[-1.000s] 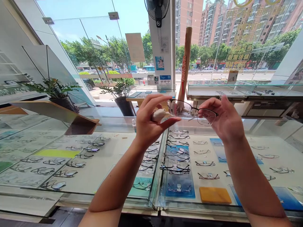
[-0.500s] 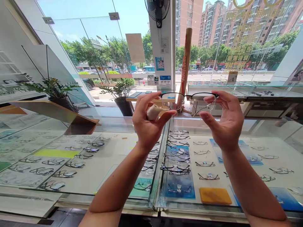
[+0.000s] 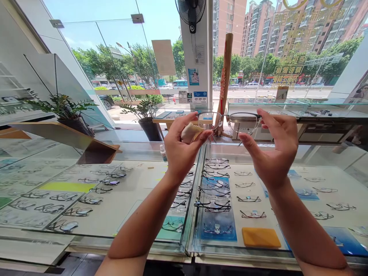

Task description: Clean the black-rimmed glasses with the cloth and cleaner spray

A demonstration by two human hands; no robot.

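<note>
View from the head camera, as I read it from my remote station. Both hands were raised above the display counter (image 3: 126,203), over the seam where its two glass cases met.

- The left hand (image 3: 181,149) was closed in a pinch on a small cream cloth (image 3: 191,132), held between the thumb and the fingers. The cloth lay against the left lens of the eyeglasses (image 3: 230,122).
- The right hand (image 3: 274,153) gripped the eyeglasses at their right end, with the forefinger along the top of the frame and the thumb below the right lens. I could not quite tell whether the thumb touched the rim, since the thin metal was lost against the bright window.
- The eyeglasses were dark and thin-rimmed. They hung level between the two hands, lenses facing me, well above the counter top and touching nothing but the cloth and the fingers.

Under the counter glass lay rows of frames (image 3: 214,184) on pale and blue mats, directly below the hands. An orange pad (image 3: 261,237) sat toward the counter's near edge. A small bottle (image 3: 163,152) stood on the counter just beside the left wrist. Beyond the counter's far edge stood a potted plant (image 3: 148,115) and a wooden post (image 3: 225,76), and a fan (image 3: 191,11) hung high above them.
</note>
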